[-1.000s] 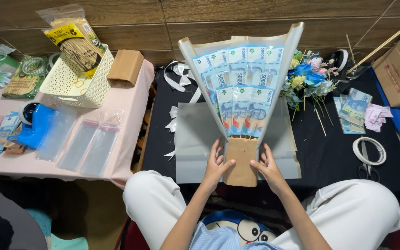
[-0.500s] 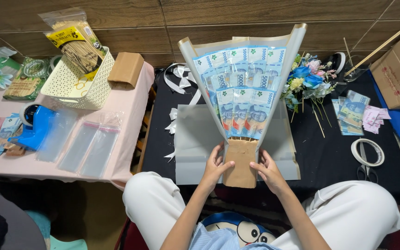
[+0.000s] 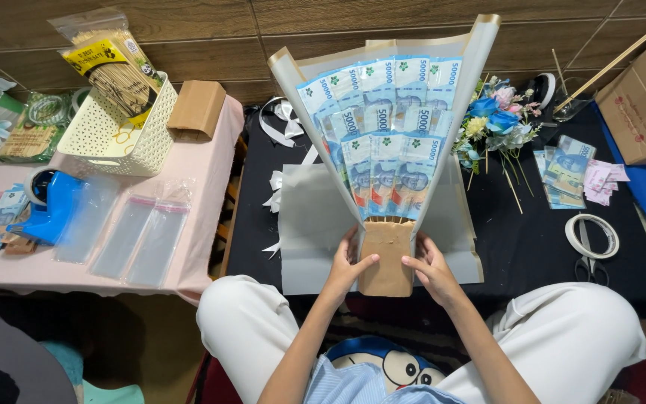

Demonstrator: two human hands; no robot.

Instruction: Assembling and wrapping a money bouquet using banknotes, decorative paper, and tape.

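Over the black bench [image 3: 532, 247] we hold a money bouquet [image 3: 383, 142] upright by its base, our left hand [image 3: 344, 263] and right hand [image 3: 434, 268] pressed to either side of the brown paper handle [image 3: 387, 254]. The fingers of both hands are curled around that handle, thumbs lying over its front, so both are closed on it rather than spread.

Judging by how things lie, the fan of blue banknotes is already built: the notes stand in overlapping tiers, and a pale wrapping sheet with a gold edge [image 3: 480, 67] rises behind and beside them like a cone. The handle is covered in brown paper too. So the core of the piece looks done.

What seems left is the finishing. Another pale sheet [image 3: 308, 232] lies flat on the bench under the bouquet, not yet folded around it. White ribbon [image 3: 278, 120] lies loose by the left edge of the bench, and nothing is tied at the handle that we can see. A small bunch of blue and pink artificial flowers [image 3: 495, 116] lies just to the right, apart from the bouquet. A tape roll [image 3: 592, 236] and scissors [image 3: 591, 265] wait near our right knee, with spare notes [image 3: 566, 168] beyond them.

On the pink bench [image 3: 76, 277] to the left sit clear sleeves [image 3: 143, 239], a blue tape dispenser [image 3: 50, 213] and a cream basket [image 3: 117, 131].
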